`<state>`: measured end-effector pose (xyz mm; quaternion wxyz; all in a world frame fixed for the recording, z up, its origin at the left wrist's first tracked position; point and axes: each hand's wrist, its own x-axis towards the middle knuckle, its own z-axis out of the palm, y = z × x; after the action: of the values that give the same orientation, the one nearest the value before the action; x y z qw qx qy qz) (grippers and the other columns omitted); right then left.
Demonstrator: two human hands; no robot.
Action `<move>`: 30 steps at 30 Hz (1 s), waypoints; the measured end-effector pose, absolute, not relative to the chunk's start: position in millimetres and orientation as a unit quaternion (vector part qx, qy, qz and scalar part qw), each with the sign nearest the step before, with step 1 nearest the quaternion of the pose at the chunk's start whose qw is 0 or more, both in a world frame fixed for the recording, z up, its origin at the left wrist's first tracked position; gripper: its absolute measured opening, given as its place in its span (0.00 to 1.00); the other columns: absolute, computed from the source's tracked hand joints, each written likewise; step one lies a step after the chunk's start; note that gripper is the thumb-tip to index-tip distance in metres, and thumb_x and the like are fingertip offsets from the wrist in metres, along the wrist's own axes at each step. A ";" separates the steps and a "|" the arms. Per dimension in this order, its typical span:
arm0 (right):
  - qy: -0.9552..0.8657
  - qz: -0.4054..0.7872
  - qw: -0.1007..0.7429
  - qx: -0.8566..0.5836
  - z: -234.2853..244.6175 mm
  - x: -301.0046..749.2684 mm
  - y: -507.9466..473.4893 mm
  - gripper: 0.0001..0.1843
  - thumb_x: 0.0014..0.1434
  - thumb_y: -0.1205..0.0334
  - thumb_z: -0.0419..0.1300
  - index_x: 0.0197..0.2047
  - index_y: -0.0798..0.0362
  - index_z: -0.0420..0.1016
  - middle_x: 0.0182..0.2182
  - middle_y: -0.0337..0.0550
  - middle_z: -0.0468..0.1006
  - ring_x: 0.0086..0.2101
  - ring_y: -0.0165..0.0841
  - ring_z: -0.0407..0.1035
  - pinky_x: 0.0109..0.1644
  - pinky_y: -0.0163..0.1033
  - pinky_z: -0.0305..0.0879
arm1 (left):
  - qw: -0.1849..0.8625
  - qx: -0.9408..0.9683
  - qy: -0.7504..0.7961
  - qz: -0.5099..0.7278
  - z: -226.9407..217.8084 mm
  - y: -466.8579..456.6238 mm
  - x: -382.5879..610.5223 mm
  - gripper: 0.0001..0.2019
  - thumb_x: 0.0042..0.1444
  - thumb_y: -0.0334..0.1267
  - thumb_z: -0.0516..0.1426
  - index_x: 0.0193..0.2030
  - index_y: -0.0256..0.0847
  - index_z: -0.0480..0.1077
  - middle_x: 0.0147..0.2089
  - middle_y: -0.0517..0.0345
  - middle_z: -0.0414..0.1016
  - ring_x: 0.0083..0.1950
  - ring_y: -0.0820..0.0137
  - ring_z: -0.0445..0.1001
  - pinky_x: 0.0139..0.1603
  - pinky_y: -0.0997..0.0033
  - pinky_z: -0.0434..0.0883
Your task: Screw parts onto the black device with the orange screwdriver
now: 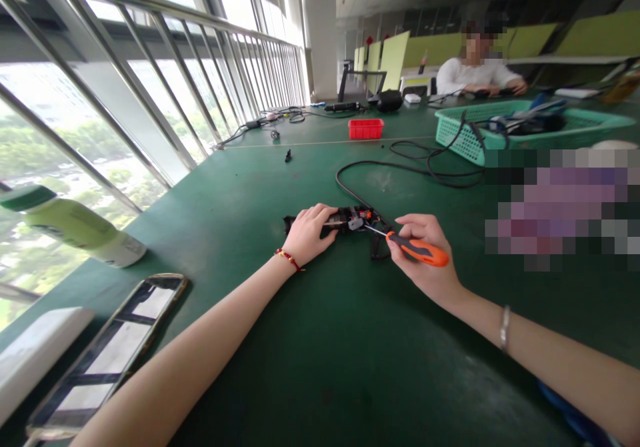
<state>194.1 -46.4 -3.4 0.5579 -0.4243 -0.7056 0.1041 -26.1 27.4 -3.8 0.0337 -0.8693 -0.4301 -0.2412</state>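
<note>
A small black device with exposed parts lies on the green table in front of me. My left hand presses down on its left end, fingers curled over it. My right hand grips an orange-handled screwdriver. The screwdriver's metal tip points left into the device's middle. A black cable runs from the device toward the back right.
A phone and a lying green-capped bottle sit at the near left by the window rail. A red tray and a teal basket with cables stand farther back. Another person sits at the far end.
</note>
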 end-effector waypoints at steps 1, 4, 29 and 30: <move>-0.699 0.105 0.571 -0.417 -4.1 193.9 -45.8 0.15 0.50 0.68 0.59 0.42 0.49 0.64 0.26 0.34 0.68 0.26 0.28 0.69 0.33 0.36 0.68 | 0.036 -0.869 -0.430 -0.241 -4.1 27.5 -26.0 0.18 0.54 0.37 0.53 0.52 0.40 0.63 0.49 0.53 0.69 0.49 0.64 0.68 0.50 0.63 0.64; -0.692 0.097 0.586 -0.410 -5.0 194.1 -45.1 0.16 0.50 0.69 0.60 0.42 0.49 0.64 0.31 0.37 0.70 0.30 0.30 0.70 0.35 0.36 0.69 | 0.039 -0.868 -0.431 -0.243 -4.5 27.4 -25.8 0.18 0.54 0.37 0.53 0.52 0.40 0.63 0.49 0.53 0.69 0.49 0.64 0.68 0.50 0.63 0.64; -0.707 0.106 0.559 -0.420 -1.9 194.4 -48.1 0.13 0.51 0.66 0.60 0.41 0.49 0.66 0.26 0.35 0.71 0.27 0.29 0.70 0.32 0.35 0.69 | 0.045 -0.869 -0.431 -0.240 -5.8 27.7 -26.6 0.18 0.54 0.37 0.52 0.52 0.40 0.62 0.49 0.53 0.69 0.49 0.64 0.68 0.49 0.64 0.64; -0.712 0.104 0.549 -0.425 -1.7 194.9 -48.1 0.11 0.51 0.66 0.60 0.40 0.49 0.66 0.24 0.34 0.70 0.25 0.28 0.69 0.30 0.34 0.68 | 0.044 -0.869 -0.430 -0.240 -5.8 27.7 -26.5 0.18 0.54 0.37 0.52 0.52 0.40 0.62 0.49 0.53 0.69 0.49 0.64 0.68 0.49 0.64 0.64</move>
<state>194.9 -48.1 -1.7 0.5493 -0.4249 -0.7120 0.1042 -26.5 27.7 -5.8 0.0444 -0.8689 -0.4305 -0.2401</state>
